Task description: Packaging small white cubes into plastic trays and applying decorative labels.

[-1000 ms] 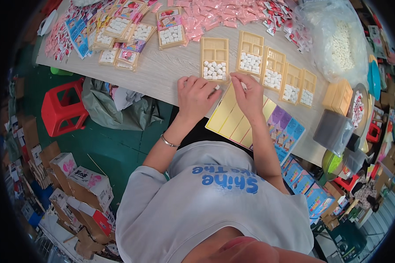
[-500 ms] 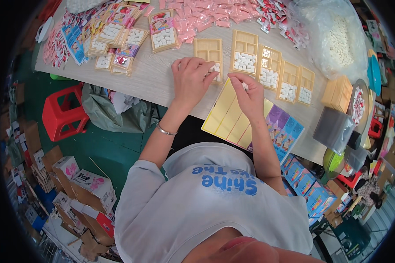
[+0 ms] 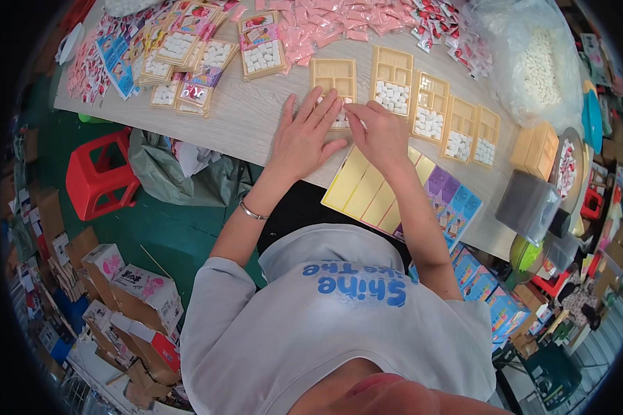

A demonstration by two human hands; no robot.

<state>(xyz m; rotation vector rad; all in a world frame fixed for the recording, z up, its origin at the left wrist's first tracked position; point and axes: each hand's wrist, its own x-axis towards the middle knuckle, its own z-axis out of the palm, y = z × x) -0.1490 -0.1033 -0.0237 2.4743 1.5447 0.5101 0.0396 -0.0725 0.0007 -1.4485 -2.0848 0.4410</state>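
Observation:
A cream plastic compartment tray lies in front of me, with small white pellets in its near section. My left hand rests flat over its near left part, fingers stretched and partly covering the pellets. At the tray's near right corner is my right hand, its fingertips pinched together; whether a pellet is between them is hidden. Just right of it stand more such trays, among them a larger tray and a narrower tray, their near sections filled with white pellets. Under my right forearm lies a yellow, purple and blue printed card sheet.
Packed trays with printed cards are piled at the left. Pink sachets cover the far side. A clear bag of white pellets sits far right, above stacked empty trays. A red stool stands left below the table edge.
My right hand, which showed white pellets in its fingers, has moved left to the tray. The left hand has flattened and spread its fingers over the tray's near part.

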